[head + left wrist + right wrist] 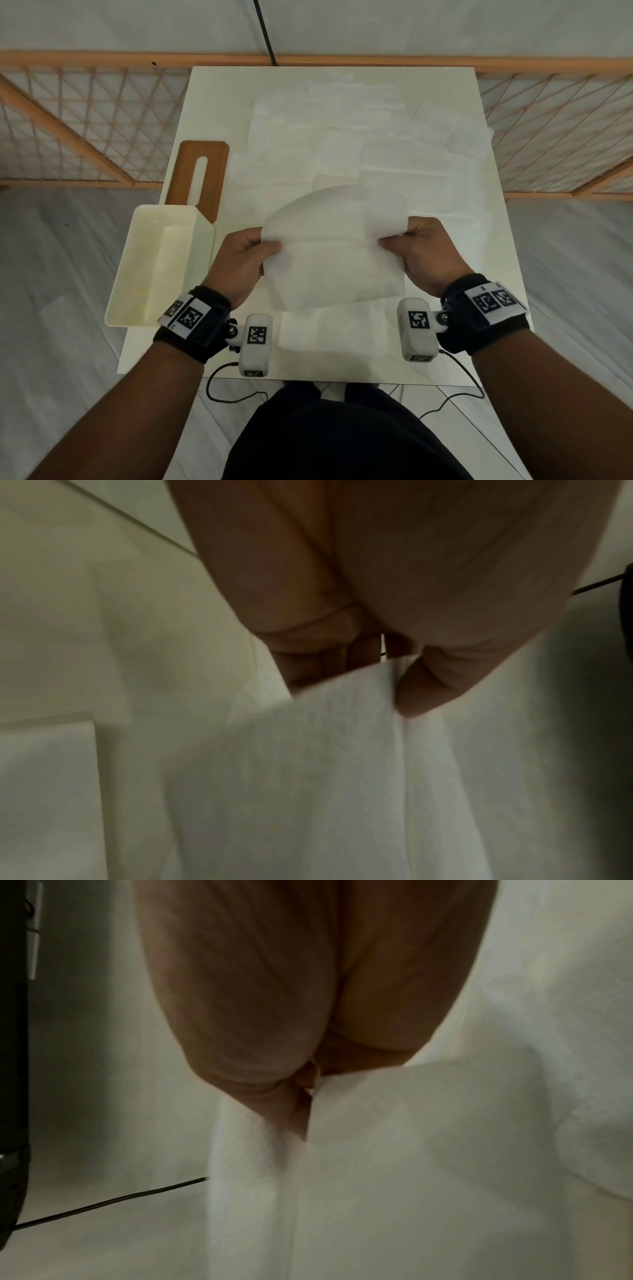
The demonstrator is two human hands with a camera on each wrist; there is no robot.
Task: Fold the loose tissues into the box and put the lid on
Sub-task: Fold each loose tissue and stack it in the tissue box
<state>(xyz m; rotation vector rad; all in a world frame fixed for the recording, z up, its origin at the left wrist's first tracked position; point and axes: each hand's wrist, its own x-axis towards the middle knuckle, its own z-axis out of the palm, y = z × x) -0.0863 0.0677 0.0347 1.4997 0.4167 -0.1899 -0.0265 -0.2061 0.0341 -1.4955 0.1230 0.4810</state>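
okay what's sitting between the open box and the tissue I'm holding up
Your left hand. In the head view it grips the tissue at its left edge, with the box just beyond it on the table's left edge.

A square white table (479,240) stands on a pale grey floor (61,274) with a faint wood-grain or marble streaking. Beyond the table's far edge runs a low wooden fence (85,116) of orange-toned rails with diagonal lattice mesh, spanning both sides of the table. Behind the fence the floor continues, pale and grey. A thin black cable (264,31) slants down to the fence rail just behind the table. The light is dim and even.
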